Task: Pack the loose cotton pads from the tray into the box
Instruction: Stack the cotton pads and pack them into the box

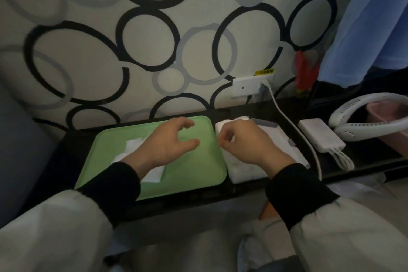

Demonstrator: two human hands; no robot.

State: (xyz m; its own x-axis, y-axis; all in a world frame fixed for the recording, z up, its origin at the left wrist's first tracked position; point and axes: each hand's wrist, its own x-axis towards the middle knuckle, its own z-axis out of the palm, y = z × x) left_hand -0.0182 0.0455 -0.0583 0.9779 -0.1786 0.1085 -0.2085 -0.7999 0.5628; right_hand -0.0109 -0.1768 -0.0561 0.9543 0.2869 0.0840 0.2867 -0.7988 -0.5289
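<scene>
Fingers of L hand (170,141) spread loose above tray (198,172); R hand (247,146) fingers curled over box (242,172), hold unclear.

Dim indoor light; whole view soft, grainy, colours muted. Green tray (194,172) brightest patch, evenly lit. Cotton pads (134,146) on tray washed out, edges smeared. Black bench (72,150) around tray nearly featureless in dark. Left of tray, corner sinks into grey shadow. Wallpaper (154,51) circles above tray bow outward: wide-angle distortion. Pale sleeves (55,238) below tray blurred, out of focus.
</scene>
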